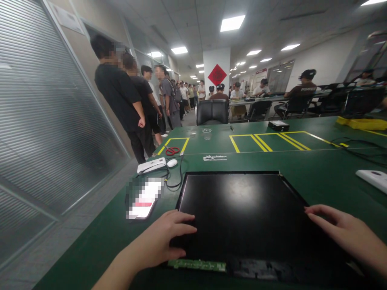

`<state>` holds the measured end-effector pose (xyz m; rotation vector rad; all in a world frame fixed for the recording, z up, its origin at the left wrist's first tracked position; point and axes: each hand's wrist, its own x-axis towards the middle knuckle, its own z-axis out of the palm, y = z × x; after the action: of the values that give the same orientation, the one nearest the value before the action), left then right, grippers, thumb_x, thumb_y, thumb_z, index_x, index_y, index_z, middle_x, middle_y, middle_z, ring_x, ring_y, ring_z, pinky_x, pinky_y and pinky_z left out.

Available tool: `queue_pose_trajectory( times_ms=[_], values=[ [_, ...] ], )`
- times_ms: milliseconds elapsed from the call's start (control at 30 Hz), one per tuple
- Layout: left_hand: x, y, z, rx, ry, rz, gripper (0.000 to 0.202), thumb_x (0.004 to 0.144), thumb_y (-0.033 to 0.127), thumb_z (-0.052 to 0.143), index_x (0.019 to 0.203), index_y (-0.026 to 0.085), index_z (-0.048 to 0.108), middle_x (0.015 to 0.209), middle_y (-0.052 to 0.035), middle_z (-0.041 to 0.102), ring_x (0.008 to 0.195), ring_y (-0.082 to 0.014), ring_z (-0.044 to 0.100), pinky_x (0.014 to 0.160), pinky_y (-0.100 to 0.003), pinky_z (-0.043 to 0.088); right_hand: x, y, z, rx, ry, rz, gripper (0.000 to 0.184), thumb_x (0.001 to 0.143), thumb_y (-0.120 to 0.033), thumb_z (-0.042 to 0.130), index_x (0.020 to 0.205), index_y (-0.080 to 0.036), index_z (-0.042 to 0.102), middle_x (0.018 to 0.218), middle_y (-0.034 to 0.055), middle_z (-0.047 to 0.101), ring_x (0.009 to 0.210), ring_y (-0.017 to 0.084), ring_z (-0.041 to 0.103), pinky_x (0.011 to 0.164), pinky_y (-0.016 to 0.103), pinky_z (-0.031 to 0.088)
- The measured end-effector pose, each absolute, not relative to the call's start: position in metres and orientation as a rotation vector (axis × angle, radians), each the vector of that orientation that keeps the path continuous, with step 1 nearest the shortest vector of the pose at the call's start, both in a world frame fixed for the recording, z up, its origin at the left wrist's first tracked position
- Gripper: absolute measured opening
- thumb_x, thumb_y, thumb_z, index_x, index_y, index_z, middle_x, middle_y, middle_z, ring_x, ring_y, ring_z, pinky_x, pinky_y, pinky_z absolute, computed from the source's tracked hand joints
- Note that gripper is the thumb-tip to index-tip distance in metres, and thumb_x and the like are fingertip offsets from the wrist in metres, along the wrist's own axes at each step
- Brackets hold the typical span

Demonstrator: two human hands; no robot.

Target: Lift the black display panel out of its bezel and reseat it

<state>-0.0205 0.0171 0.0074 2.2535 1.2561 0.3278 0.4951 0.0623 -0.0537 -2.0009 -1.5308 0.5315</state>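
A large black flat panel (242, 209) lies on the green table (317, 169) in front of me, with a green circuit strip (196, 264) along its near edge. My left hand (165, 237) rests on the panel's near left corner, fingers stretched out flat. My right hand (344, 231) lies on the panel's right edge, fingers extended and apart. Neither hand grips anything.
A phone (143, 199) lies left of the panel. Behind it are a white device (151, 165), a white mouse (172, 162) and cables. Red scissors (172, 151), a clear cup (207, 133) and a black box (278, 125) sit farther back. People stand in the aisle at left; others sit at far tables.
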Motion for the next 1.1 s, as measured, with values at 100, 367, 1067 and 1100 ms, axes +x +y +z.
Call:
queue_pose_trajectory(
  times_ms=[100, 367, 1067, 1100],
  values=[
    [-0.017, 0.016, 0.011, 2.295, 1.236, 0.284, 0.066, 0.071, 0.014, 0.089, 0.129, 0.042, 0.080, 0.147, -0.0092, 0.072, 0.134, -0.0417, 0.065, 0.122, -0.065, 0.036, 0.495, 0.062, -0.054, -1.993, -1.548, 0.521, 0.052, 0.061, -0.078, 0.058, 0.077, -0.035, 0.083, 0.091, 0.0020, 0.085, 0.084, 0.035, 0.079, 0.070, 0.042, 0.058],
    [-0.009, 0.017, 0.015, 2.408, 1.228, 0.050, 0.067, 0.073, 0.008, 0.081, 0.136, 0.032, 0.075, 0.148, -0.0104, 0.071, 0.136, -0.0346, 0.065, 0.126, -0.065, 0.028, 0.499, 0.064, -0.059, -2.011, -1.554, 0.501, 0.056, 0.061, -0.079, 0.056, 0.080, -0.034, 0.084, 0.094, 0.0032, 0.085, 0.086, 0.035, 0.079, 0.063, 0.039, 0.058],
    [-0.014, 0.024, -0.004, 2.442, 1.664, 0.146, 0.047, 0.097, 0.016, 0.063, 0.144, 0.018, 0.070, 0.149, -0.0172, 0.070, 0.142, -0.0375, 0.059, 0.121, -0.063, 0.041, 0.495, 0.063, -0.054, -2.011, -1.516, 0.542, 0.053, 0.058, -0.077, 0.058, 0.077, -0.036, 0.084, 0.093, 0.0028, 0.085, 0.087, 0.036, 0.079, 0.065, 0.040, 0.059],
    [-0.013, 0.025, -0.005, 2.450, 1.678, 0.124, 0.049, 0.097, 0.014, 0.061, 0.145, 0.018, 0.069, 0.149, -0.0171, 0.070, 0.142, -0.0374, 0.059, 0.121, -0.064, 0.041, 0.494, 0.062, -0.053, -2.012, -1.513, 0.542, 0.053, 0.057, -0.078, 0.058, 0.077, -0.036, 0.084, 0.092, 0.0028, 0.085, 0.087, 0.036, 0.079, 0.064, 0.040, 0.058]
  ],
)
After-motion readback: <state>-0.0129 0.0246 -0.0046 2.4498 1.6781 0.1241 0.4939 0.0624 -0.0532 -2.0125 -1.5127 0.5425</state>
